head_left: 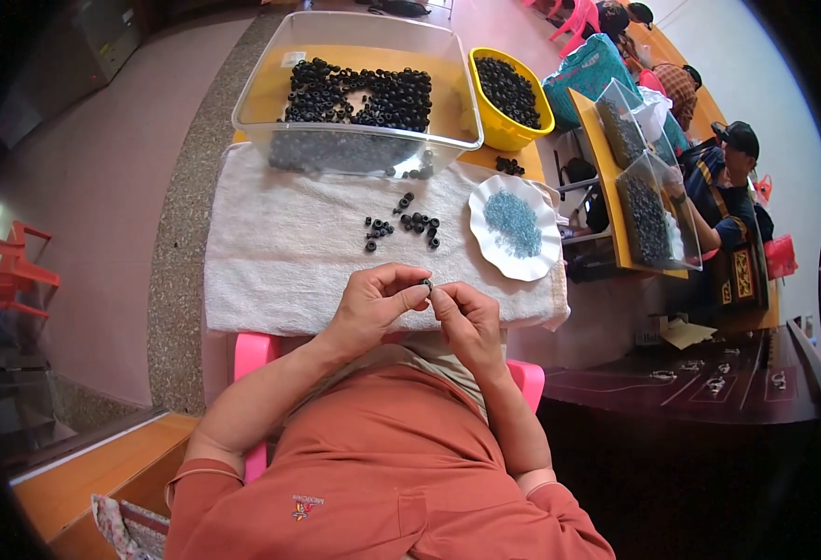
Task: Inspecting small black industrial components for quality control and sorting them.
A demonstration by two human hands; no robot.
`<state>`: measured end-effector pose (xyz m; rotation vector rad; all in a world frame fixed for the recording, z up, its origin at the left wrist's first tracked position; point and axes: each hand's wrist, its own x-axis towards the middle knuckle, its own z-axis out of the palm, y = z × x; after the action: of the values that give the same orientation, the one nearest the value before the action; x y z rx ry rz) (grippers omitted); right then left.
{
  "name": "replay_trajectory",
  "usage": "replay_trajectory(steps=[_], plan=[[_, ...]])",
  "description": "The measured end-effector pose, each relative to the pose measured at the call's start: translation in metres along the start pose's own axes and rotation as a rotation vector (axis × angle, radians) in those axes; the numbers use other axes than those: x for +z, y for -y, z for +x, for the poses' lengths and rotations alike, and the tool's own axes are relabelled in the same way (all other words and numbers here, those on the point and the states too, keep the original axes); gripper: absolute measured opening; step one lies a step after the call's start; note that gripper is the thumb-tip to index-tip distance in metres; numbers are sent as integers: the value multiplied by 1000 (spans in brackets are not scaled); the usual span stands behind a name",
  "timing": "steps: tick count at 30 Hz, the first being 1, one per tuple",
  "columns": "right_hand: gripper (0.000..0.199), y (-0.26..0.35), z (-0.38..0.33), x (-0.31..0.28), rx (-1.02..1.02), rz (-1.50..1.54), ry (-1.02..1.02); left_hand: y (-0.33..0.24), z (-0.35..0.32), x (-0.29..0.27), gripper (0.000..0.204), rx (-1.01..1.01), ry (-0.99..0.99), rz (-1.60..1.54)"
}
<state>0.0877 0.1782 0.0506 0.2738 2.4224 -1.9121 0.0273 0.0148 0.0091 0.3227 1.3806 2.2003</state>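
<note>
Above the towel's front edge, my left hand (378,303) pinches a small black ring-shaped part (427,283) between thumb and forefinger. My right hand (468,322) meets it there, its thumb and finger closed at the part's right side; fingertips partly cover the piece. Just beyond my hands, a loose group of black round parts (420,224) lies on the white towel (289,261). Smaller black pieces (378,226) are scattered to its left. To the right, a white scalloped plate (528,271) holds a heap of small clear bluish rings (513,222).
Behind the towel stands a large clear plastic bin (253,133) of black parts. Beside it is a yellow basket (515,138), also filled. Other people (732,177) sit along the right, near clear boxes (648,210) of dark parts. A red chair (9,271) stands at left.
</note>
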Motion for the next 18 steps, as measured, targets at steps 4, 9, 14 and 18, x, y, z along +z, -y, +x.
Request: replay_trajectory(steps=[4,9,14,18], plan=[[27,3,1,-3,39,34,24,-2,0,0,23,-21,4,-38],[25,-3,2,-6,56,129,53,-5,-1,0,23,-51,18,-33],[23,-9,5,-8,161,316,102,-5,-1,0,24,-68,27,-61],[23,-19,9,-12,178,469,169,-6,-1,3,24,-54,11,-71]])
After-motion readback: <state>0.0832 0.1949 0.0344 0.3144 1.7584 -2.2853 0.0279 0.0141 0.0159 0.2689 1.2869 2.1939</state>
